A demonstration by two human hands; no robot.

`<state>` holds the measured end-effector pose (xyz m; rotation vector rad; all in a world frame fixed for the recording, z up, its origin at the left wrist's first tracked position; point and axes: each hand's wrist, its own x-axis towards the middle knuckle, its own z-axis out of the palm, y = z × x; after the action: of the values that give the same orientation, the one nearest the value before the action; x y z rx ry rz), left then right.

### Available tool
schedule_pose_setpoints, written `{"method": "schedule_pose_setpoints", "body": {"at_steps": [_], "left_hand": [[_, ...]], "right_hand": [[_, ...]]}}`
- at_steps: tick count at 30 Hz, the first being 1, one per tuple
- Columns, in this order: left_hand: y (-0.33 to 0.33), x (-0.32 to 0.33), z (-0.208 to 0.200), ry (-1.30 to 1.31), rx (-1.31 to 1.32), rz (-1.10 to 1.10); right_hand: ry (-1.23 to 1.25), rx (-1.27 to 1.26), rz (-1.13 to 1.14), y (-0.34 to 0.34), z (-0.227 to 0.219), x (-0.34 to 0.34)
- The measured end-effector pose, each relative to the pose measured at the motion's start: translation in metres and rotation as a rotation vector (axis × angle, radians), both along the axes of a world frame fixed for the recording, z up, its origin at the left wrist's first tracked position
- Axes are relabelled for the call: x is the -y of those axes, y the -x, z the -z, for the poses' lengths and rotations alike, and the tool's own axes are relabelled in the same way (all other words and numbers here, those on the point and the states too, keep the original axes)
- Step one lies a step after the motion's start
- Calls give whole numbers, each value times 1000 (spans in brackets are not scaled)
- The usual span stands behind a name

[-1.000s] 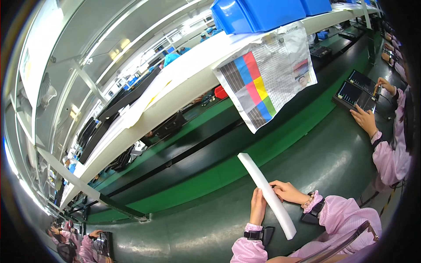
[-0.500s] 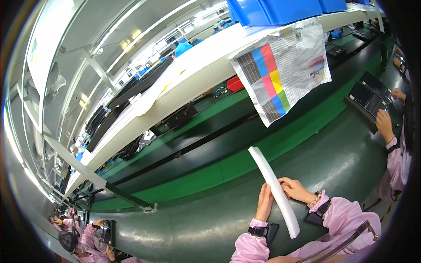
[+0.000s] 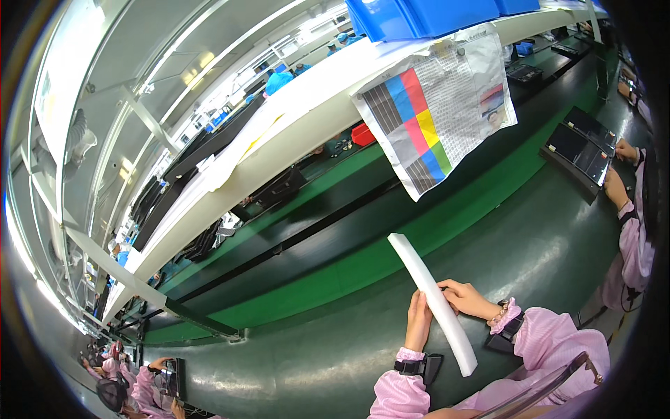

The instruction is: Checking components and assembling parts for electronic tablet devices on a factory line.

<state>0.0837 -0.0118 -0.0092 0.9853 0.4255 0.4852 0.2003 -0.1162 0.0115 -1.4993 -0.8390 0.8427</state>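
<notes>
A long, slightly bowed white foam strip (image 3: 447, 321) is held tilted above the dark green worktop, its upper end leaning to the left. My left hand (image 3: 419, 321) grips it from the left side, fingers curled behind it. On the other side my right hand (image 3: 469, 299) has its fingers closed at the strip's edge near the middle. The strip hides part of the fingertips of both hands, and whatever lies behind it cannot be made out.
A co-worker's hands (image 3: 618, 183) at the right handle a black case (image 3: 576, 157) with dark panels. At lower left another person holds a black device (image 3: 176, 379). A printed sheet (image 3: 440, 112) hangs from the white shelf (image 3: 300, 129), which carries blue bins (image 3: 426, 17). Green worktop (image 3: 314, 363) surrounds my hands.
The view has shifted slightly, moving the shelf and sheet a little left. My hands keep their hold on the foam strip, nearly still. At right, the co-worker's hands have moved along the case.
</notes>
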Motion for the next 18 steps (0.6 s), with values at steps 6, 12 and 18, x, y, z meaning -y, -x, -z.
{"method": "schedule_pose_setpoints", "body": {"at_steps": [6, 12, 18], "left_hand": [[1, -1, 1, -3, 14, -5], [2, -3, 4, 20, 15, 6], [2, -1, 3, -1, -3, -7]], "right_hand": [[-4, 33, 7, 1, -2, 0], [0, 31, 2, 0, 0, -1], [6, 45, 2, -1, 5, -1]]}}
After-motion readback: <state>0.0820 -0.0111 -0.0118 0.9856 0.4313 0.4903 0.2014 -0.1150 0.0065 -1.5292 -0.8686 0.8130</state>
